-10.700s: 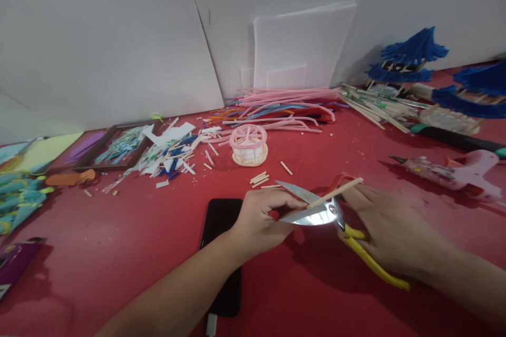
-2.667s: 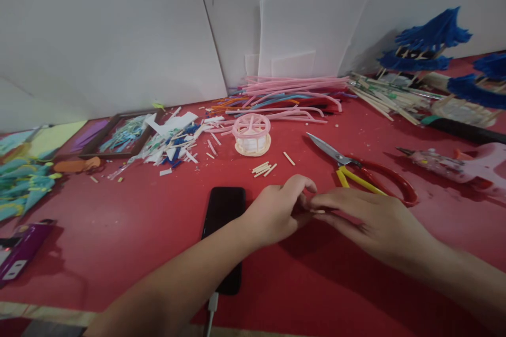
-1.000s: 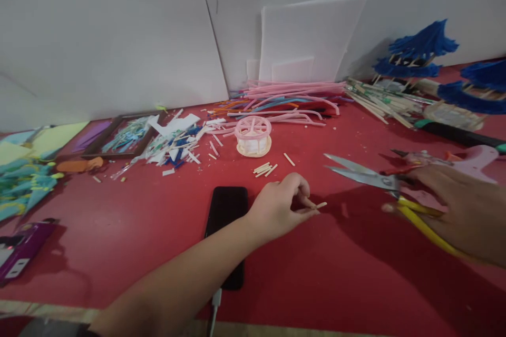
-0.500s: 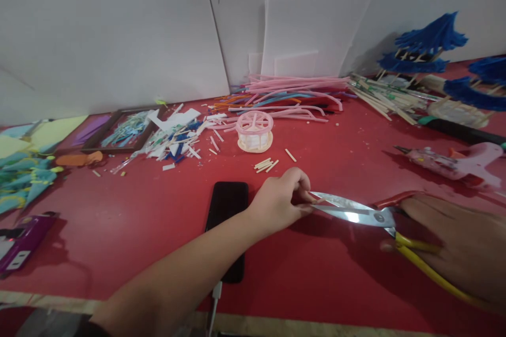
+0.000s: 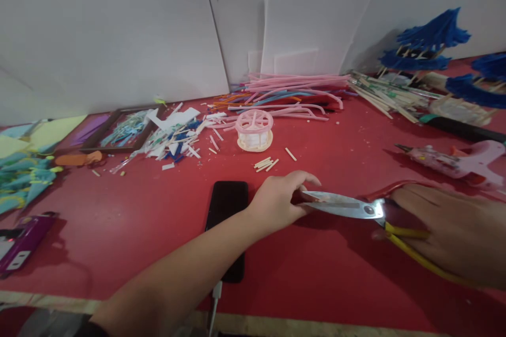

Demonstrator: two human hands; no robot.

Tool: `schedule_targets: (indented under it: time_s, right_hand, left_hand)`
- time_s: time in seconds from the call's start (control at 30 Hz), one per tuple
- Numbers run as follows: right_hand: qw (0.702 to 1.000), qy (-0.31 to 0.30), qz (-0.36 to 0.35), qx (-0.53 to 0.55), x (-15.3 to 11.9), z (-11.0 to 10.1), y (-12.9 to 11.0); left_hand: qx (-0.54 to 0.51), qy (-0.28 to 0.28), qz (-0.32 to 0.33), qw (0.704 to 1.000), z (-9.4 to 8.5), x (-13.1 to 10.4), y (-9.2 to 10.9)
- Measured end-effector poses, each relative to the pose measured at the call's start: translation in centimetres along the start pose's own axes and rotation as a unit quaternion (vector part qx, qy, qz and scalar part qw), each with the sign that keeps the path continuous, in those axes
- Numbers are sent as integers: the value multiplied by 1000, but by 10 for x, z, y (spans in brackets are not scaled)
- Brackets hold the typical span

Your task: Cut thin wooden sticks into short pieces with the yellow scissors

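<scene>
My right hand [image 5: 450, 231] is closed around the yellow handles of a pair of scissors [image 5: 343, 206], whose blades point left. The blades lie nearly together, with their tips at the fingers of my left hand [image 5: 280, 197]. That hand has its thumb and fingers curled in a pinch, one finger lifted above the blade. Whatever small piece sits in the pinch is hidden by the fingers and blades. Just beyond lie several short cut wooden sticks [image 5: 265, 164] and a small round pink-topped frame [image 5: 255, 130] with a white middle.
A black phone [image 5: 227, 205] with a white cable lies under my left forearm. Pink pipe cleaners [image 5: 296, 83] and scraps [image 5: 177, 139] line the back. At right are a pink glue gun [image 5: 454, 160], wooden sticks [image 5: 389, 97] and blue-roofed models [image 5: 430, 31]. A purple device [image 5: 27, 239] sits at left.
The scissor blades have closed together and the scissors have shifted slightly left with my right hand. A finger of my left hand has lifted and straightened.
</scene>
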State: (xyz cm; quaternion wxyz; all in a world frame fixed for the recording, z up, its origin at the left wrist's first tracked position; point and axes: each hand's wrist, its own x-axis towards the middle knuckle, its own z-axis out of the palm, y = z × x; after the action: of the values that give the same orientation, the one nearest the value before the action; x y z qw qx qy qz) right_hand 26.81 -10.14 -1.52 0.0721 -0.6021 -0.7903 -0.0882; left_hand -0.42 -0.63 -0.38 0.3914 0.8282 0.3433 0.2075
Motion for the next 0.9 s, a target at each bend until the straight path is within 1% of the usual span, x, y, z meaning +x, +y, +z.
schedule_targets:
  time_s: [0.07, 0.13, 0.27, 0.37, 0.47, 0.6, 0.7, 0.77, 0.8, 0.83, 0.9]
  right_hand:
    - [998, 28, -57, 8, 1, -1, 1]
    - [995, 52, -89, 6, 2, -2, 2]
    - [990, 76, -117, -4, 6, -5, 0]
    - [990, 77, -116, -9, 8, -7, -3]
    - [994, 59, -97, -9, 9, -7, -5]
    - [998, 21, -66, -2, 10, -2, -4]
    - [998, -32, -45, 17, 12, 0, -2]
    - [996, -77, -30, 35, 14, -3, -1]
    - [995, -88, -26, 39, 16, -5, -2]
    - [995, -89, -24, 37, 17, -7, -2]
    - [997, -74, -26, 29, 21, -11, -4]
  left_hand:
    - [7, -3, 2, 1000, 0, 0, -1]
    - [9, -5, 2, 1000, 1, 0, -2]
    - [9, 0, 9, 1000, 2, 0, -4]
    - [-13, -2, 28, 1000, 2, 0, -4]
    - [-39, -10, 46, 998, 2, 0, -3]
    - [-46, -4, 39, 998, 2, 1, -3]
    - [-37, -3, 21, 999, 3, 1, -3]
    - [-18, -3, 9, 1000, 3, 1, -4]
    - [-8, -3, 6, 1000, 3, 1, -5]
    - [-2, -4, 5, 1000, 3, 1, -5]
    - [1, -2, 6, 1000, 3, 1, -4]
